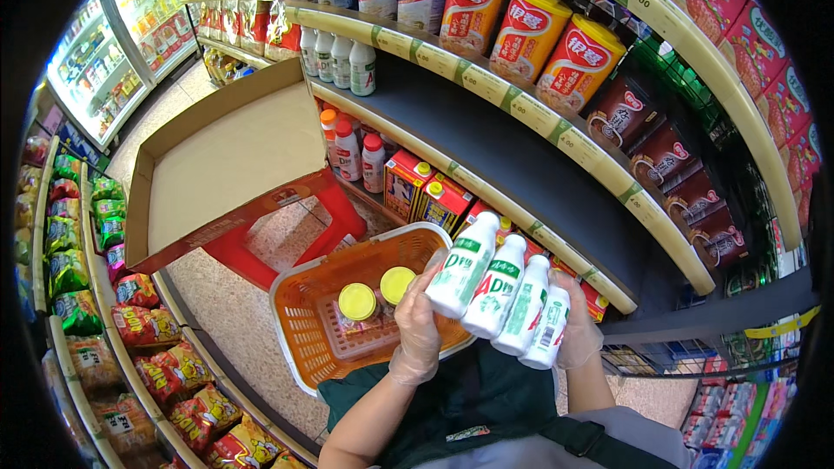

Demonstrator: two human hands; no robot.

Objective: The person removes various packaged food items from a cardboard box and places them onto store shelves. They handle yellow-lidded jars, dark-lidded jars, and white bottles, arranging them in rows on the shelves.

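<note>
Several white plastic milk-drink bottles (498, 286) with green and red print are held in a row between my two hands, above the right end of an orange plastic shopping basket (293, 326). My left hand (417, 326), in a clear plastic glove, grips the row's left end. My right hand (578, 326), gloved too, presses on its right end. Inside the basket lie containers with yellow lids (357, 301). Similar white bottles (362, 69) stand at the left end of the dark middle shelf (482, 143).
An open cardboard tray (228, 143) rests on a red plastic stool (339, 215) left of the shelving. Cans (475, 10) line the shelf above; red-capped bottles (373, 163) and red cartons (407, 182) fill the lower one. Snack bags (146, 326) hang along the left-hand shelves.
</note>
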